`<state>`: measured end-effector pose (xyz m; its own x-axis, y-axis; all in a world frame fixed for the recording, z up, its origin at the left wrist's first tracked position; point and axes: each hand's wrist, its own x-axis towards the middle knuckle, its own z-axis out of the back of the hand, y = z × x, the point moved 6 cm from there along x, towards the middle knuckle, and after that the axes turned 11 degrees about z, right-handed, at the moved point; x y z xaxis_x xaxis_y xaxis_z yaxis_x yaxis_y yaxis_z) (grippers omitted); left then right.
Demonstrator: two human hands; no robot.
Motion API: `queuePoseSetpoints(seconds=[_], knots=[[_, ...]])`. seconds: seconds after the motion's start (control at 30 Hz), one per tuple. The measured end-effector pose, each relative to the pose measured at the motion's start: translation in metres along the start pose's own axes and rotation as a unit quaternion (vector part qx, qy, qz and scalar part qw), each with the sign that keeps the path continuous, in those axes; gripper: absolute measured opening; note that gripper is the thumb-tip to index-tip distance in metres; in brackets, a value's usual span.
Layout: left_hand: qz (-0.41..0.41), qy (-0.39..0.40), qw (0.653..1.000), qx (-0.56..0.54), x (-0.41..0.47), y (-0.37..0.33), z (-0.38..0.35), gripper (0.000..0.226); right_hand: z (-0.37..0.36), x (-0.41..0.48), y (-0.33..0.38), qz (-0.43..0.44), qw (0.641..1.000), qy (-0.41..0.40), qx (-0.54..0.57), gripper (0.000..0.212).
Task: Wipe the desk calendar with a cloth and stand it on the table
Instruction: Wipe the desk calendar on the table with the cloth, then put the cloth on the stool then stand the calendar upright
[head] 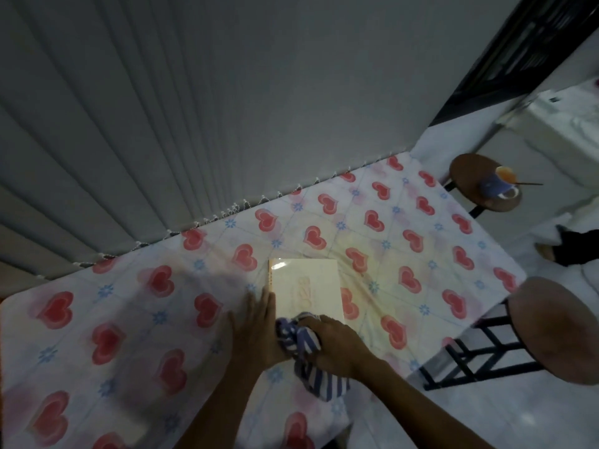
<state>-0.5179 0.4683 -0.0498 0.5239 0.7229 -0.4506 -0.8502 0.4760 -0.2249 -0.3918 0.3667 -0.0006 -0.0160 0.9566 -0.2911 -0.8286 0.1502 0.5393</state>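
Observation:
A white desk calendar (306,286) lies flat on the heart-patterned tablecloth (129,319), its spiral binding along the left edge. My left hand (257,328) rests flat with fingers spread against the calendar's near left edge. My right hand (334,345) is closed on a blue-and-white striped cloth (304,351), pressed at the calendar's near end. The cloth's tail hangs toward me past my wrist.
A grey pleated curtain (129,124) runs along the table's far edge. Two round brown stools stand to the right; the far one (470,176) carries a blue cup (500,186) with a spoon, the near one (557,328) is by the table's corner.

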Motion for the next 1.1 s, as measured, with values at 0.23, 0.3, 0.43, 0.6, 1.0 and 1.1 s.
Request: queuePoseSetpoints(seconds=[0.23, 0.3, 0.43, 0.6, 1.0, 1.1], knots=[[-0.08, -0.026, 0.996, 0.032, -0.007, -0.081, 0.045, 0.122, 0.07, -0.033, -0.031, -0.022, 0.996, -0.071, 0.039, 0.048], [-0.093, -0.04, 0.995, 0.016, -0.006, -0.11, 0.053, 0.118, 0.1, -0.053, -0.052, -0.035, 0.994, -0.096, 0.047, 0.044], [-0.142, -0.032, 0.989, -0.033, -0.002, -0.192, 0.058, 0.119, 0.161, -0.104, -0.107, -0.064, 0.986, -0.147, 0.042, 0.037], [-0.162, -0.01, 0.984, -0.074, 0.0, -0.336, 0.042, 0.106, 0.214, -0.188, -0.199, -0.118, 0.971, -0.204, 0.038, 0.039], [-0.243, 0.027, 0.969, -0.037, -0.027, -0.638, -0.055, 0.102, 0.263, -0.395, -0.449, -0.28, 0.91, -0.3, 0.058, 0.059], [-0.235, 0.049, 0.971, -0.017, -0.028, -0.668, -0.079, 0.105, 0.252, -0.415, -0.494, -0.311, 0.907, -0.278, 0.059, 0.064]])
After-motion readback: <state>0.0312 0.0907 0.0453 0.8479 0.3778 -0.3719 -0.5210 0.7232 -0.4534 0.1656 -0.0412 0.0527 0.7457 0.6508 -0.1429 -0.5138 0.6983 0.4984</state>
